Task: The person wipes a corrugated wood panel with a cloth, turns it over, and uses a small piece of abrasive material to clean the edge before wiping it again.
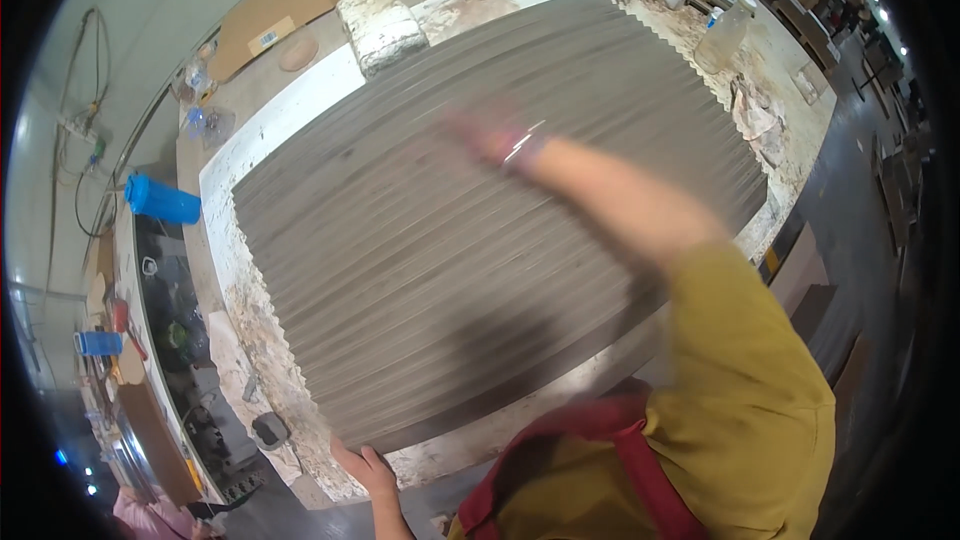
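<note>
A large grey-brown ribbed panel (430, 270) with zigzag side edges lies across the work table. My left hand (368, 468) is at the panel's near-left corner, thumb and fingers against its edge as if steadying it. Over the far middle of the panel is my right hand (485, 135), reddish and smeared by motion. Its fingers cannot be made out, nor whether it touches the ribs or holds anything. A shiny band (522, 145) circles the right wrist. My right forearm stretches across the panel and casts a shadow on it.
A stained white board (225, 162) borders the panel. Beyond it sit a white crusted block (380, 25) and flattened cardboard (265, 20). A blue container (163, 200) stands at the left; a cloudy plastic bottle (727, 35) and a crumpled cloth (757, 118) lie at the right.
</note>
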`<action>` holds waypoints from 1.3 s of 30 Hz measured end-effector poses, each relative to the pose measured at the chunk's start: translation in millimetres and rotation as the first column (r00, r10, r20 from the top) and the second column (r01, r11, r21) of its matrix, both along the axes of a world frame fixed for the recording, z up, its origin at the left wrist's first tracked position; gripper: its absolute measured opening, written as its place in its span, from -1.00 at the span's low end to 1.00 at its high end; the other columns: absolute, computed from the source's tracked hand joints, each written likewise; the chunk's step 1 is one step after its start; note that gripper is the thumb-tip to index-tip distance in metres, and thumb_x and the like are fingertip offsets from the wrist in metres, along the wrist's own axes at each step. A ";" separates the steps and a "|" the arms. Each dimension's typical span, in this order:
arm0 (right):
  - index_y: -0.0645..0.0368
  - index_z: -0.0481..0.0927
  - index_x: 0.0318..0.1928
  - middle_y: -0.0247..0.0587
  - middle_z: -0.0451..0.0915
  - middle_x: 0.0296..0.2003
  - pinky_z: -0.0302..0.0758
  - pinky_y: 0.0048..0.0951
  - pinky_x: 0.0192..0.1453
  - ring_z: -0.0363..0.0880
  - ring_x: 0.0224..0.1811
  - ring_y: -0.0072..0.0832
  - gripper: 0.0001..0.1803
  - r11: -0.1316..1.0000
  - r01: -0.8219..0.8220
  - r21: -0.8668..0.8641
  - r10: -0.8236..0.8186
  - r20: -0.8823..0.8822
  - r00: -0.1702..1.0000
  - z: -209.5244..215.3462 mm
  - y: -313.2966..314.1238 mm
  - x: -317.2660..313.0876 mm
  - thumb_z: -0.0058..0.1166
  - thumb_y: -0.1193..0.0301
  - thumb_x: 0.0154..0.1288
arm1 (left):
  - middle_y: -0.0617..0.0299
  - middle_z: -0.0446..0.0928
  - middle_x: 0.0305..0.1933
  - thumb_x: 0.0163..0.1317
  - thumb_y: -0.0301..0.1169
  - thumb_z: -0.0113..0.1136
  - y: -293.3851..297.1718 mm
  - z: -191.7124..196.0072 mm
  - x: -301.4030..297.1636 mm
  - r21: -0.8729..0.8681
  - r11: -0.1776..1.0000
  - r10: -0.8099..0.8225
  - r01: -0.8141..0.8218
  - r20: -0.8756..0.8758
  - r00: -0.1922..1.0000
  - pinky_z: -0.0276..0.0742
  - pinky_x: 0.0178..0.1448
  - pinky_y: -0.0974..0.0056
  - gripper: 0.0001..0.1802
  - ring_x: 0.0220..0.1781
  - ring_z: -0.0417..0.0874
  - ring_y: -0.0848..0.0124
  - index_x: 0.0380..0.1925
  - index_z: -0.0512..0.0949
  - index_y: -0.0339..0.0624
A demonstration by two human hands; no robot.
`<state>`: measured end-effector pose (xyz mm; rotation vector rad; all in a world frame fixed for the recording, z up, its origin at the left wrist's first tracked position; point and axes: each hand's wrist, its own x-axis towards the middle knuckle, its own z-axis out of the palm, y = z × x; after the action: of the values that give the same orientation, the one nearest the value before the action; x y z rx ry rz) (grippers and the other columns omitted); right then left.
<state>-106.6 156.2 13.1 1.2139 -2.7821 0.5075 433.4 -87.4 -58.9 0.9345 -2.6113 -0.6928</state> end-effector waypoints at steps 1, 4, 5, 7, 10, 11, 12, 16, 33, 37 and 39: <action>-0.15 0.53 0.08 -0.05 0.53 0.07 0.23 0.09 0.25 0.46 0.14 -0.04 -0.64 0.990 0.106 -0.090 -0.120 -0.167 0.979 -27.6 50.8 -38.3 -0.15 0.22 0.31 | -0.24 0.13 0.34 0.38 0.05 -0.20 2.1 3.0 -5.1 0.009 1.000 0.001 -0.001 -0.009 1.000 -0.06 0.44 0.06 -0.21 0.38 0.13 -0.06 0.26 0.10 -0.53; -0.06 0.57 -0.03 -0.04 0.59 -0.08 0.45 -0.07 0.05 0.55 -0.02 -0.06 -0.68 0.788 0.586 0.187 -0.536 -0.259 0.803 15.8 162.8 -111.2 -0.08 0.32 0.20 | -0.23 0.18 0.29 0.35 0.11 -0.21 7.2 11.0 -10.3 0.053 0.999 0.005 -0.002 -0.059 0.998 -0.03 0.42 0.06 -0.17 0.33 0.18 -0.07 0.25 0.12 -0.53; -0.04 0.55 -0.08 -0.05 0.61 -0.16 0.46 -0.06 -0.02 0.57 -0.09 -0.06 -0.72 0.749 0.653 0.107 -0.612 -0.264 0.745 12.7 205.1 -127.5 -0.06 0.30 0.20 | -0.23 0.22 0.24 0.33 0.13 -0.21 5.2 9.7 -18.7 0.067 0.998 -0.007 0.014 -0.101 0.995 0.00 0.40 0.06 -0.16 0.28 0.22 -0.07 0.23 0.14 -0.53; -0.08 0.50 0.05 -0.01 0.62 -0.16 0.47 -0.11 -0.03 0.58 -0.10 -0.04 -0.63 0.757 0.645 -0.104 -0.648 0.017 0.762 25.5 184.3 -110.8 -0.03 0.22 0.22 | -0.26 0.24 0.21 0.28 0.02 -0.13 4.9 13.9 -18.0 0.028 0.999 -0.028 0.031 -0.116 0.993 0.05 0.37 0.00 -0.23 0.26 0.23 -0.11 0.18 0.21 -0.53; -0.11 0.42 0.18 0.03 0.60 -0.08 0.49 -0.18 -0.03 0.57 -0.07 -0.01 -0.50 0.848 0.471 -0.242 -0.449 0.143 0.882 15.6 130.1 -35.6 0.03 0.18 0.21 | -0.29 0.27 0.17 0.04 -0.34 -0.03 3.8 14.8 -22.2 -0.028 0.999 -0.032 0.030 -0.082 0.996 0.06 0.36 -0.02 -0.33 0.21 0.24 -0.16 0.18 0.24 -0.49; -0.08 0.42 0.18 0.04 0.59 -0.07 0.48 -0.16 0.00 0.57 -0.05 -0.02 -0.50 0.890 0.424 -0.167 -0.424 0.039 0.905 0.7 112.8 -1.6 0.03 0.20 0.19 | -0.29 0.27 0.18 0.04 -0.34 -0.03 3.3 20.3 -22.5 -0.012 0.999 -0.031 0.030 -0.072 0.997 0.06 0.36 -0.03 -0.34 0.21 0.24 -0.16 0.18 0.24 -0.48; -0.05 0.42 0.17 0.04 0.58 -0.05 0.47 -0.13 0.02 0.56 -0.03 -0.03 -0.49 0.919 0.385 -0.086 -0.391 -0.073 0.917 0.5 78.6 39.8 0.04 0.22 0.18 | -0.28 0.27 0.18 0.04 -0.35 -0.03 3.9 23.7 -22.3 0.009 0.999 -0.037 0.038 -0.070 0.997 0.06 0.35 -0.04 -0.34 0.21 0.24 -0.16 0.17 0.25 -0.47; 0.06 0.49 0.08 -0.15 0.60 -0.20 0.31 0.04 0.07 0.54 -0.10 -0.12 -0.54 0.951 -0.095 -0.294 0.029 -0.221 0.975 -32.7 -62.1 128.9 -0.01 0.34 0.12 | -0.27 0.29 0.18 0.14 -0.23 -0.02 -0.5 19.4 -26.5 0.006 0.998 -0.068 0.069 -0.115 0.991 0.06 0.34 -0.06 -0.36 0.20 0.24 -0.16 0.17 0.25 -0.45; 0.10 0.50 -0.08 -0.03 0.60 -0.20 0.45 -0.15 -0.02 0.57 -0.11 -0.11 -0.66 0.909 0.386 -0.156 -0.394 -0.028 0.919 -5.3 -53.5 144.5 0.03 0.25 0.15 | -0.24 0.24 0.23 0.07 -0.21 0.21 -7.9 15.6 -13.2 0.056 0.983 -0.168 0.173 -0.080 0.983 0.03 0.35 -0.12 -0.20 0.28 0.21 -0.14 0.22 0.17 -0.48; 0.13 0.53 -0.25 0.05 0.59 -0.35 0.40 -0.05 -0.08 0.55 -0.23 -0.05 -0.78 0.997 0.041 -0.060 -0.047 -0.107 0.993 -4.2 -240.0 252.8 -0.03 0.31 0.14 | -0.20 0.24 0.23 0.09 -0.18 0.20 -9.9 14.1 -13.3 0.055 0.981 -0.182 0.187 -0.087 0.979 0.06 0.33 -0.11 -0.19 0.27 0.22 -0.13 0.24 0.15 -0.46; 0.16 0.53 -0.20 0.06 0.60 -0.29 0.40 -0.03 -0.03 0.55 -0.21 0.00 -0.75 0.959 -0.172 -0.226 0.194 0.077 0.978 -14.0 -310.8 277.6 -0.15 0.29 0.30 | -0.19 0.25 0.23 0.11 -0.13 0.17 -10.8 10.1 -16.2 0.040 0.982 -0.180 0.184 -0.097 0.979 0.07 0.32 -0.11 -0.19 0.26 0.23 -0.13 0.24 0.17 -0.45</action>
<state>170.9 -154.6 -0.9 1.4369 -2.6135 0.8855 417.2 -98.2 -48.8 0.6637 -2.6292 -0.8283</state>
